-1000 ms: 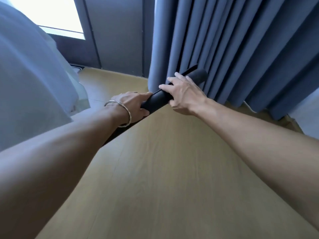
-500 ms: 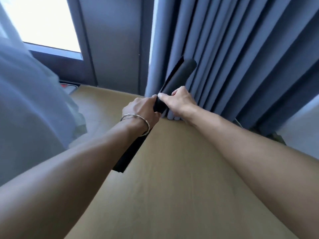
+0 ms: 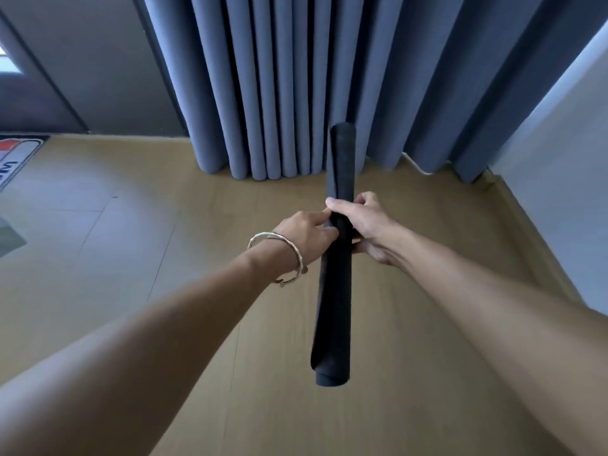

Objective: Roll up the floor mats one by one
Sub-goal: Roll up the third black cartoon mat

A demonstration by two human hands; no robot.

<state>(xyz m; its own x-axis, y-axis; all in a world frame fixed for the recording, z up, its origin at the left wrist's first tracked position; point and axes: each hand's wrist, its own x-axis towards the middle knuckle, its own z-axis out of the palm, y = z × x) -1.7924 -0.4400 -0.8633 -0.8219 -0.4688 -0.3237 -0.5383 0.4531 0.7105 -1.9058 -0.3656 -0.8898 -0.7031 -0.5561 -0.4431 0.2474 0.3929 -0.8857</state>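
Wood floor [image 3: 164, 340] fills the frame, blue curtain [image 3: 279, 93] at 12 o'clock. Black mat [image 3: 333, 307] is fully rolled and off the floor at centre, axis 12-to-6, with a loose flap along its left side. Gripped mid-length, probably for balance and to stop it unrolling. Right hand [image 3: 370, 225] has its fingers wrapped round the roll, thumb over the top. Left hand [image 3: 304, 233] comes in from 9 o'clock, fingers curled and pinching the flap side. Both arms extended. Printed mat [image 3: 18, 159] lies flat at 9 o'clock, likely next.
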